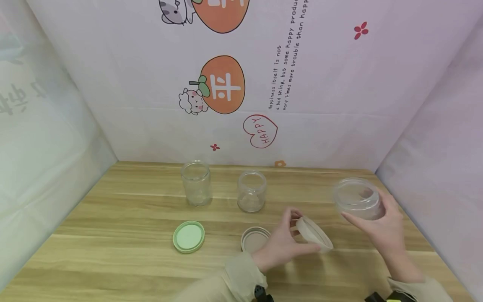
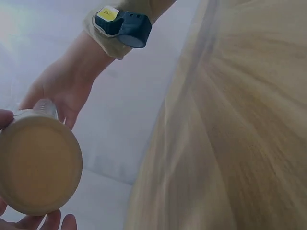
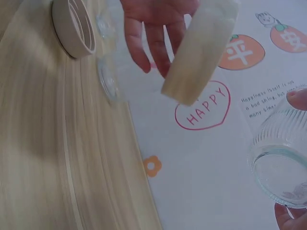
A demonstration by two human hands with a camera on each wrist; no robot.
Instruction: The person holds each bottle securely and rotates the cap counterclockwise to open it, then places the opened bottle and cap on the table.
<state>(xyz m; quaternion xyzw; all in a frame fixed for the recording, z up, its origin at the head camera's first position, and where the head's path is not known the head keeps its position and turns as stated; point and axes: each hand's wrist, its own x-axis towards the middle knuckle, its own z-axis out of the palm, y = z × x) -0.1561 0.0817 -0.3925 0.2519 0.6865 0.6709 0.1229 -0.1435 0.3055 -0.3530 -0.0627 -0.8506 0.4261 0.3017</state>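
Note:
In the head view my left hand [image 1: 277,246] holds a cream-coloured round lid [image 1: 316,235] by its edge, tilted above the table. My right hand [image 1: 390,237] grips a wide clear jar [image 1: 354,199] at the table's right side, thumb and fingers around its wall. Lid and jar are apart. The left wrist view shows the flat face of the lid [image 2: 41,165], with fingers at its rim. In the right wrist view the jar [image 3: 280,167] has a ribbed wall, and the lid [image 3: 204,52] appears edge-on and blurred.
A tall clear jar [image 1: 197,184] and a shorter clear jar [image 1: 251,193] stand lidless toward the back of the wooden table [image 1: 124,218]. A green lid [image 1: 188,237] and a beige lid [image 1: 255,240] lie in front of them. Printed cloth walls [image 1: 320,105] enclose the table.

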